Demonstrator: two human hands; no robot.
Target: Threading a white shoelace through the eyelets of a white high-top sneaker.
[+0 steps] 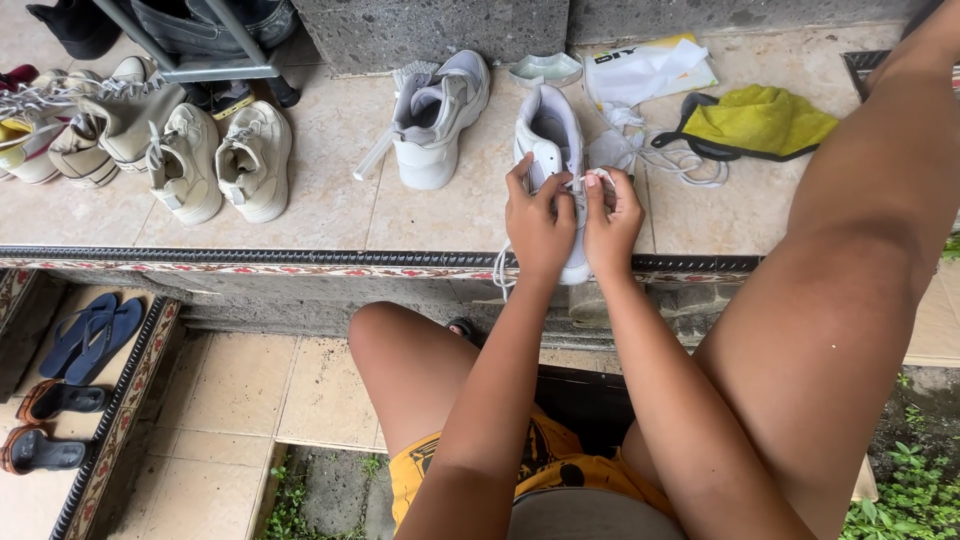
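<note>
A tiled ledge [330, 215] spans the upper frame. At centre, a white sneaker [552, 140] rests on it; its white lace [598, 175] is pinched by the left hand [538, 225] and right hand [612, 222]. A second sneaker [440, 115] stands just left.

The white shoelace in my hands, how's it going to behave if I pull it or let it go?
The white shoelace looks thin and soft, so it will probably flop rather than hold a shape; a length already droops over the step edge. Pinched between the left hand and right hand on the white sneaker, it seems very light, and pulling may drag the sneaker.
</note>
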